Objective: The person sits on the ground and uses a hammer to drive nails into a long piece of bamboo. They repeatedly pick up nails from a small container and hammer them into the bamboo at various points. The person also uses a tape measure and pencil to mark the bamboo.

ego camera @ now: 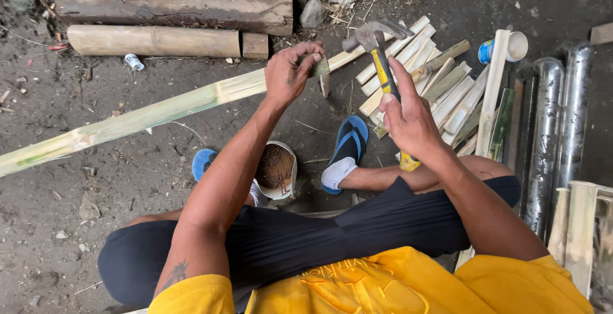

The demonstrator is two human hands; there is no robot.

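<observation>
Yellow fabric of your shirt (383,285) fills the bottom edge of the view, with your dark shorts (319,237) just above it as you sit on the bare earth. Your left hand (290,71) is closed over the near end of a long split bamboo strip (128,122); thumb and fingers pinch the strip, and a small pale piece sits under the fingertips, though you cannot tell from this view exactly what it is. The strip runs from that hand down and away to the left edge of the view, lying low over the ground.

Your right hand (408,122) is wrapped fully around the yellow-and-black handle of a claw hammer (377,39). The steel head is raised, just right of the left hand and apart from it.

Between your knees stands a small pale container (276,170) of dark material. Both feet wear blue sandals (350,145). A heap of cut bamboo slats (440,84) lies beyond the hammer, shiny metal pipes (555,129) lie at the right, and rough timber logs (172,7) lie along the top.
</observation>
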